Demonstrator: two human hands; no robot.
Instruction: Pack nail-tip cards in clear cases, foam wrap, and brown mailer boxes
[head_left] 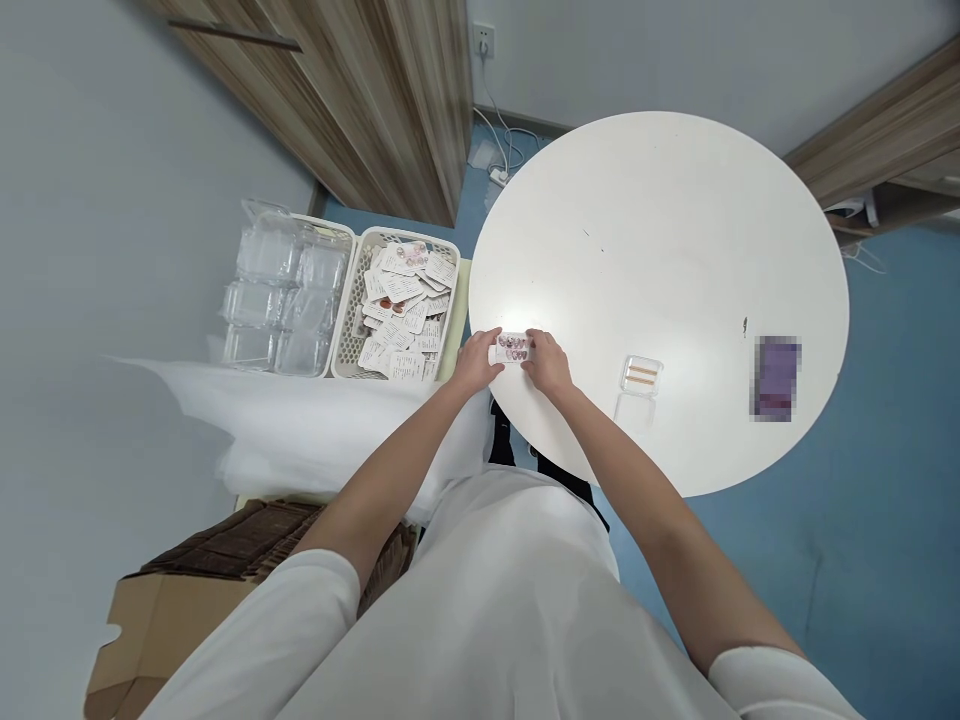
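Note:
Between my two hands, over the near left part of the round white table (660, 220), is a small white card of press-on nails (513, 348) with pinkish nails in two rows. My left hand (477, 362) grips its left edge with thumb and fingers. On its right edge, my right hand (549, 362) holds it the same way. To the right of my right hand, a clear plastic case (639, 385) lies unfolded on the table, with two tan strips in its upper half.
Left of the table stands a white basket (358, 270) of printed cards, beside another holding stacked clear plastic boxes (268, 255). White foam sheeting (315, 425) lies nearer me, above a cardboard box (176, 620). A pixelated purple object (776, 378) rests on the table's right side.

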